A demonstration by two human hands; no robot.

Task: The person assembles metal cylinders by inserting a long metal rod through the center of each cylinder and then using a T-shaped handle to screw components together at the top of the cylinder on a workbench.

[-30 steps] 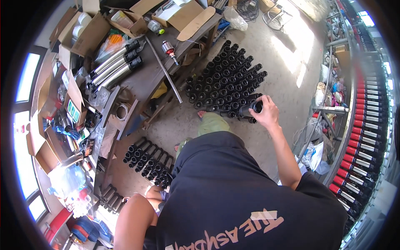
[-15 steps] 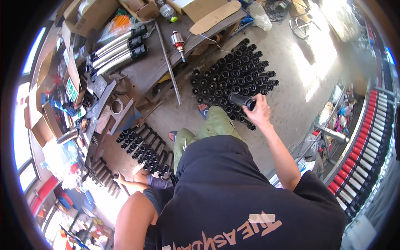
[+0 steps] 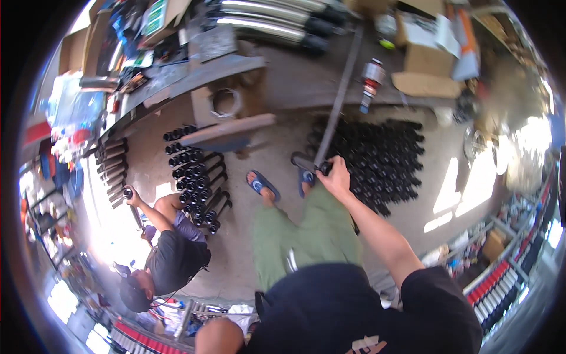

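My right hand (image 3: 337, 177) is closed around one end of a short black tube (image 3: 305, 161), held nearly level over the floor in front of my right foot. Just beyond that hand stands a dense cluster of black tubes (image 3: 380, 156), blurred by motion. A long metal bar (image 3: 342, 94) juts from the workbench toward the held tube; whether they touch I cannot tell. Of my left arm only a part (image 3: 219, 336) shows at the lower edge, and its hand is out of sight.
At the left a crouching co-worker (image 3: 177, 256) holds another dark tube (image 3: 138, 218) beside a second group of black tubes (image 3: 191, 183). The workbench (image 3: 283, 71) bears silver tubes (image 3: 265, 20), a red and silver motor armature (image 3: 372, 82) and an open cardboard box (image 3: 427, 59).
My view has swung to the left, bringing the co-worker fully into sight. My right hand has carried the black tube from over the cluster to its left side.
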